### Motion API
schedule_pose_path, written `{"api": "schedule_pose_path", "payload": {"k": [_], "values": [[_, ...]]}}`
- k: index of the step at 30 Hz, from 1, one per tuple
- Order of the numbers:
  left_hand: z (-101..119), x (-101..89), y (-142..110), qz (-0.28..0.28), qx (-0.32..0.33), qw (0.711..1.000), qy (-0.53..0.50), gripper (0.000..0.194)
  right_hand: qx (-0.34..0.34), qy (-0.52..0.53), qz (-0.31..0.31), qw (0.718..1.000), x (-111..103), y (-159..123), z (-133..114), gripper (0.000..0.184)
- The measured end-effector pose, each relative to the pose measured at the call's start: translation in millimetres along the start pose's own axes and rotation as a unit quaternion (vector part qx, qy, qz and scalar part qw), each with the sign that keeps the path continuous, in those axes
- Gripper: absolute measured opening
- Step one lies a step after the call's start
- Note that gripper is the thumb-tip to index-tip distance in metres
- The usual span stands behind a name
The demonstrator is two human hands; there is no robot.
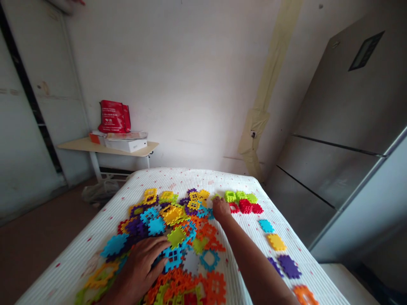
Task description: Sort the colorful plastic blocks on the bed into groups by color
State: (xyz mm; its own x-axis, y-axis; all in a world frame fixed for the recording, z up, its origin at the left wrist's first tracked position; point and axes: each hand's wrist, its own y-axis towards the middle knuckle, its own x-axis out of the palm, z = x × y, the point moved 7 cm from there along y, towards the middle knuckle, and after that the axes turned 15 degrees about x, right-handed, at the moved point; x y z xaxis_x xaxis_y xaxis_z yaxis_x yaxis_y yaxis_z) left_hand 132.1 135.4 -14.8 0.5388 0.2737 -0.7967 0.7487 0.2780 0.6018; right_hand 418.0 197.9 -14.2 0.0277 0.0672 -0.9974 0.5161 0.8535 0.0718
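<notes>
Interlocking plastic tiles with notched edges lie in a loose, many-coloured heap on the covered table. My left hand point(144, 260) rests over the heap's near left side, thumb apart from the fingers. Its fingertips reach a green tile point(177, 237), and a blue window tile point(173, 257) lies beside the thumb. My right hand point(220, 207) is stretched to the heap's far right edge, fingers bent and closed. A bit of a light green tile point(216, 197) shows at its fingertips, the rest hidden. Right of this hand are green tiles point(230, 196) and a red stack point(245, 206).
Along the table's right side lie separate blue point(266, 225), yellow point(276, 242), purple point(289, 266) and orange point(304, 295) tiles. A grey refrigerator point(330, 127) stands to the right. Back left, a small table point(79, 145) bears a red bag point(113, 116) and boxes point(127, 145).
</notes>
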Motion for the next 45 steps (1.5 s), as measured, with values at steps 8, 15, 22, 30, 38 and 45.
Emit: {"api": "schedule_pose_path", "payload": {"k": [8,15,22,30,38,45], "values": [[6,-10.0,6,0.006,0.016,1.000,-0.009,0.027,-0.050,0.158,0.060,0.984,-27,-29,-13,0.035],[5,-7.2,5,-0.005,-0.029,0.999,-0.026,0.026,-0.310,0.361,-0.032,0.879,-55,-107,-59,0.034],[4,-9.9,7,0.017,-0.001,1.000,-0.009,0.027,-0.351,0.165,0.029,0.922,-46,-142,-87,0.036],[5,-22.3,7,0.078,-0.010,0.996,-0.029,0.022,-0.372,0.232,0.083,0.895,-62,-151,-90,0.014],[3,-45.0,7,0.149,-0.035,0.987,-0.040,0.020,-0.374,0.395,0.041,0.838,-80,-159,-89,0.019],[2,-51.3,7,0.195,-0.058,0.975,-0.087,0.016,-0.375,0.413,0.020,0.830,-84,-162,-90,0.021]]}}
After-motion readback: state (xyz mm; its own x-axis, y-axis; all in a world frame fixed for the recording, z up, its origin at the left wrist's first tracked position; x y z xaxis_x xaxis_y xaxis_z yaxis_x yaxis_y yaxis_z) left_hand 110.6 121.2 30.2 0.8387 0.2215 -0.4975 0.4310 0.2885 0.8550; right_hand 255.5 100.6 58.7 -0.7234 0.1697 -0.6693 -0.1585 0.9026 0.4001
